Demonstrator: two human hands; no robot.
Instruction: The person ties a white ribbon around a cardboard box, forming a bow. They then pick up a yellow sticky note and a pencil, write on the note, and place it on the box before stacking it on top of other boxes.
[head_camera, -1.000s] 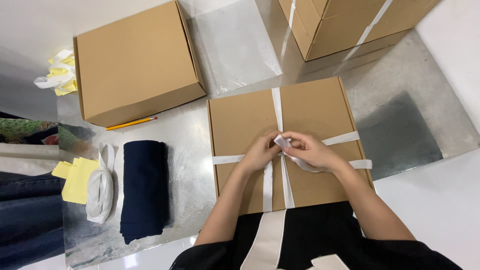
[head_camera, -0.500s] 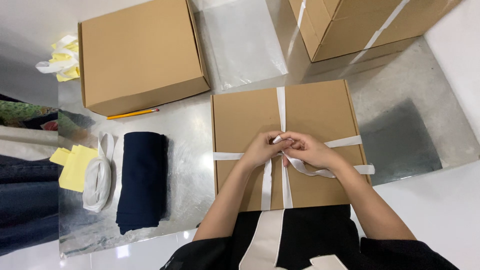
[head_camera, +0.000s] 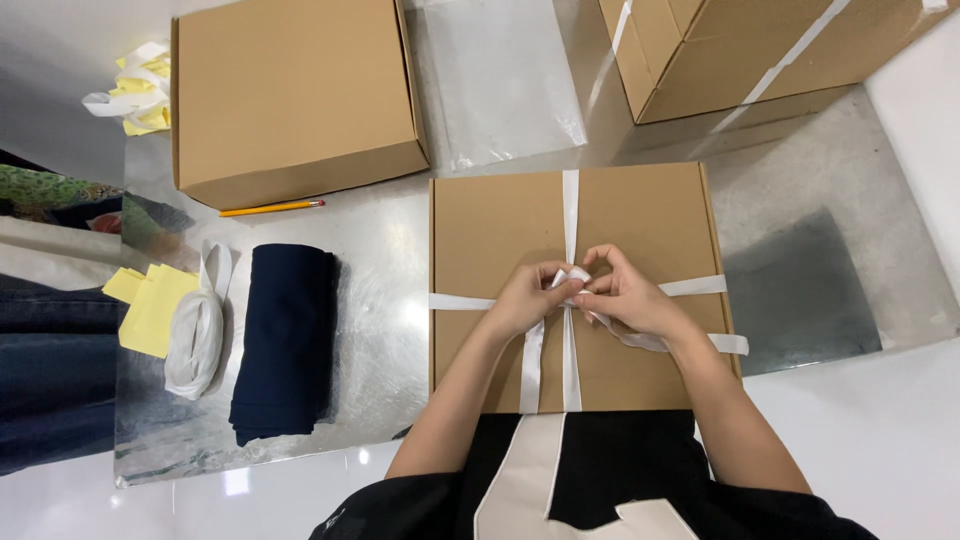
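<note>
A flat brown cardboard box (head_camera: 490, 230) lies in front of me on a shiny metal table (head_camera: 390, 330). A white ribbon (head_camera: 570, 205) is wrapped around it lengthwise and crosswise. At the crossing in the middle of the lid, my left hand (head_camera: 525, 297) and my right hand (head_camera: 625, 295) pinch the ribbon's ends together. Loose ribbon tails run toward me and off to the right under my right wrist.
A second closed brown box (head_camera: 290, 95) sits at the back left, a yellow pencil (head_camera: 272, 208) beside it. A folded dark blue cloth (head_camera: 285, 340), a white ribbon bundle (head_camera: 198, 325) and yellow paper (head_camera: 150, 305) lie left. A clear plastic bag (head_camera: 500, 80) and ribboned boxes (head_camera: 760, 50) are behind.
Both hands stay at the ribbon crossing and have worked the ends closer together. The loose tail on the right has shifted slightly. The view has drifted a little.
</note>
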